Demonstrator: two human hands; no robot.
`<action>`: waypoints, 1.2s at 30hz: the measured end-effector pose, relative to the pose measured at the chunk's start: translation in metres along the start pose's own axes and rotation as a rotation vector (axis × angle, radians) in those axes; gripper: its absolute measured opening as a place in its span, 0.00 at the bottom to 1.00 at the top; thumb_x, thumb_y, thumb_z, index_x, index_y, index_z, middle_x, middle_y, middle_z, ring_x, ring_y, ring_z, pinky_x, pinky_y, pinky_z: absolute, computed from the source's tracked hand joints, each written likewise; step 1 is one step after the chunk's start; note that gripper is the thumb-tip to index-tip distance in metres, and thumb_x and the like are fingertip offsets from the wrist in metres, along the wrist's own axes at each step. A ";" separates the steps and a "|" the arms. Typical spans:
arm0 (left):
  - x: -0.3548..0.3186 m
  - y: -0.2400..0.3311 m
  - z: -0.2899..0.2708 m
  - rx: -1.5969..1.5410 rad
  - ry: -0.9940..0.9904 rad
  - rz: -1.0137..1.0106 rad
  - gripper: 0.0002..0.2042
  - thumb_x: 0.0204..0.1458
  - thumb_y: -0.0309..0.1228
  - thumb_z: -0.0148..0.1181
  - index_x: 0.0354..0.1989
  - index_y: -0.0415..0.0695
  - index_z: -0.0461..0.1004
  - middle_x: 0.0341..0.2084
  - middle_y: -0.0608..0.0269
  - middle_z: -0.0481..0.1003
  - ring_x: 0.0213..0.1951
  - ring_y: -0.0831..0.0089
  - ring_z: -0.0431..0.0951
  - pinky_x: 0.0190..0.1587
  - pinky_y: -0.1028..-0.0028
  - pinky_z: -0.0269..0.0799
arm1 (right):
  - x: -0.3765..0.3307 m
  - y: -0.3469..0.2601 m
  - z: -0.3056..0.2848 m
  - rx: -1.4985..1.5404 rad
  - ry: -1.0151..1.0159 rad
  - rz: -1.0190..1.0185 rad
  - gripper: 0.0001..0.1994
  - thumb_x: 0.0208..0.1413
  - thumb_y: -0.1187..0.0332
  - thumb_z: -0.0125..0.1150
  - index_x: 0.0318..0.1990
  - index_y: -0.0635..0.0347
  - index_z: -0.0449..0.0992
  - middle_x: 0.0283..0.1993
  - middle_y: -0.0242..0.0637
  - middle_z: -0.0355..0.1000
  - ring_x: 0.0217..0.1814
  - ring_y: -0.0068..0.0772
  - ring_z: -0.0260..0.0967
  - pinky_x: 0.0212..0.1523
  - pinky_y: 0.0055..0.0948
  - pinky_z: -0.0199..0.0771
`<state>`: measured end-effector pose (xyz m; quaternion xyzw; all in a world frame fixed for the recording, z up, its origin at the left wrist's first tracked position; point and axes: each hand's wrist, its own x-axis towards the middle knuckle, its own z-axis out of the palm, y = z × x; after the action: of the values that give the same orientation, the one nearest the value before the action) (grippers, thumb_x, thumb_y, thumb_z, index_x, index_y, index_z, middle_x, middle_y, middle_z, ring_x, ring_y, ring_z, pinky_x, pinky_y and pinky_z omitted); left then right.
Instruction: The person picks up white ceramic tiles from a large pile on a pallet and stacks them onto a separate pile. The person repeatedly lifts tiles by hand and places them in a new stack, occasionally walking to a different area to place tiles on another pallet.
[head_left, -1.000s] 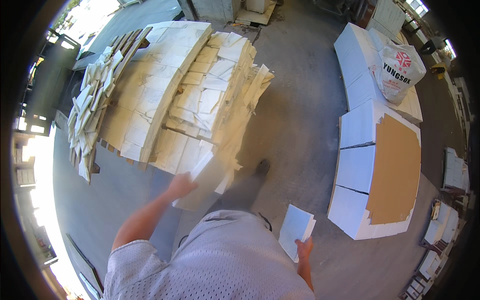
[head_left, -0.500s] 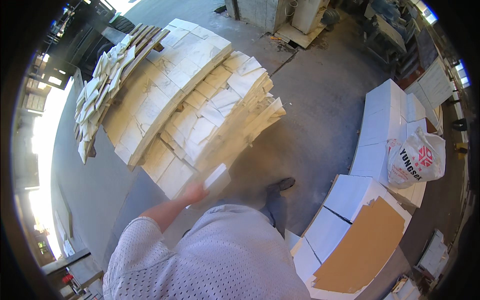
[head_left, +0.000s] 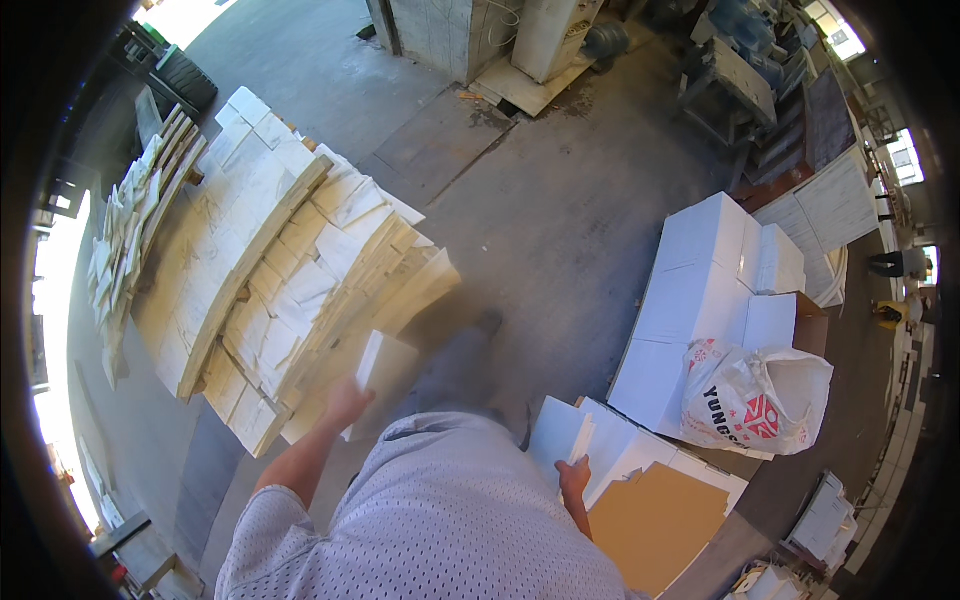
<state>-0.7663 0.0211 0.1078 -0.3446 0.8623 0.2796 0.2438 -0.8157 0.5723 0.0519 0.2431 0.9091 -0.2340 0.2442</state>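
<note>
My left hand is closed around the edge of a white stone tile, held on edge beside the near end of a pallet stack of marble tiles. My right hand grips a few thin white tiles pressed together, next to the white cardboard boxes on my right. The fingers of both hands are partly hidden behind the pieces.
White boxes line the right side, with a white plastic sack on top and brown cardboard nearer. Far left, a slatted pallet bears loose tile pieces. A concrete pillar stands ahead.
My view has swung to the right, so the stack sits further left. My right hand has come into view with tiles in it. The left hand still holds its tile.
</note>
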 end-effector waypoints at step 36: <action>0.516 0.233 -0.314 -1.153 0.673 -0.662 0.25 0.46 0.38 0.65 0.47 0.31 0.73 0.37 0.49 0.79 0.35 0.61 0.80 0.40 0.64 0.75 | 0.607 -0.849 -0.108 -0.601 -0.263 -0.645 0.27 0.36 0.61 0.67 0.46 0.67 0.71 0.42 0.61 0.75 0.48 0.61 0.74 0.49 0.48 0.73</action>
<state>-1.3398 -0.2786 0.0925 -0.7265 0.4580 0.4791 -0.1814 -1.7866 0.1739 0.0572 -0.1658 0.9272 -0.0528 0.3318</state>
